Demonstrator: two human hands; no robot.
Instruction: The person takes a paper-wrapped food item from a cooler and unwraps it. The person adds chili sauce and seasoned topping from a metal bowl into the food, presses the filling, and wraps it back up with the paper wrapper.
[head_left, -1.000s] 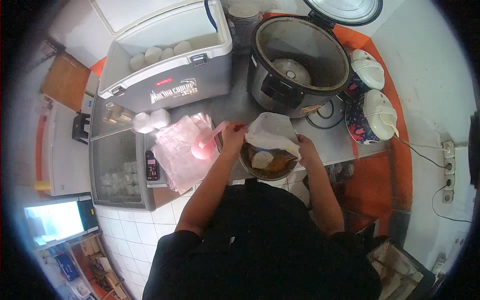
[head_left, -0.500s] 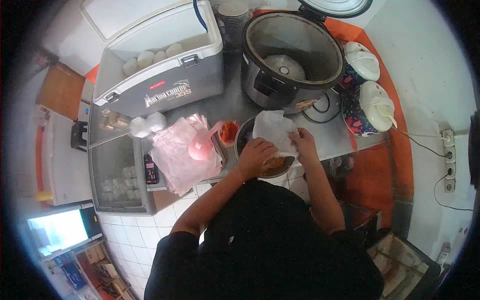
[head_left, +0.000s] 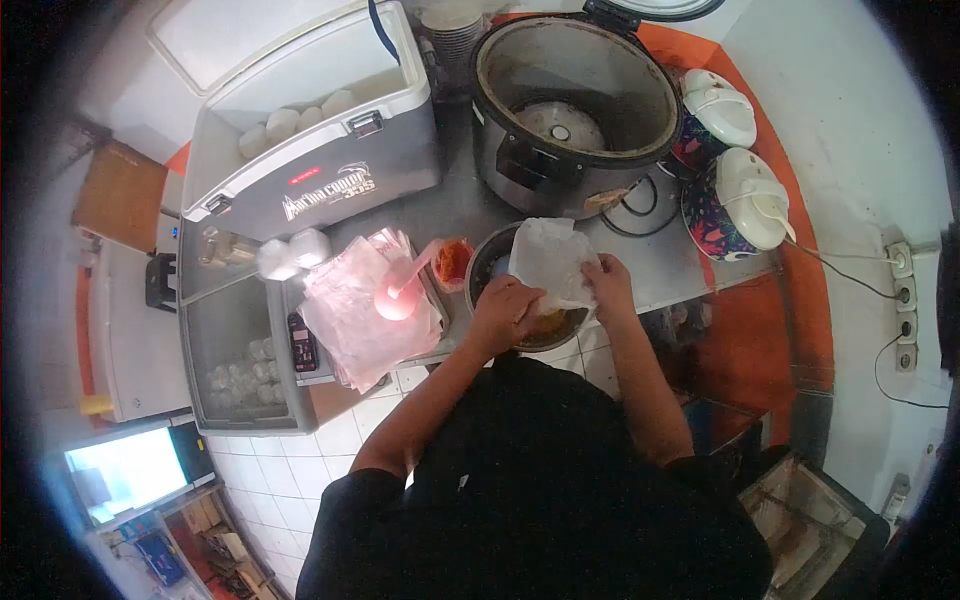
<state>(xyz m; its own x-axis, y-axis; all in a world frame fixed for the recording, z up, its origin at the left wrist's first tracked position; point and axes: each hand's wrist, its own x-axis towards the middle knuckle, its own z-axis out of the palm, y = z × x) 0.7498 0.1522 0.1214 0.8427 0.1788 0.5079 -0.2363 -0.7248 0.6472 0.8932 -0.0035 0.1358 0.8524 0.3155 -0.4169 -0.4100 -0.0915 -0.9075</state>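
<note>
A white translucent bag (head_left: 550, 262) hangs over a round metal bowl (head_left: 482, 262) near the counter's front edge. My right hand (head_left: 608, 284) pinches the bag's right edge. My left hand (head_left: 505, 313) is closed at the bag's lower left side, over the bowl. Brownish food (head_left: 550, 328) shows in the bowl below the bag. Left of the bowl lies a small clear bag of red-orange food (head_left: 453, 263). A pink scoop (head_left: 398, 297) rests on a stack of pink-printed paper sheets (head_left: 350, 320).
A large open cooker (head_left: 575, 115) stands behind the bowl. At the back left is an open cooler (head_left: 330, 165) with white rounded packets. Two floral containers (head_left: 738, 205) stand at the right. A phone (head_left: 302, 342) lies by the sheets.
My left hand has moved from beside the red-orange food to the bag over the bowl, uncovering that food. My right hand has shifted slightly up along the bag. The view has shifted a little.
</note>
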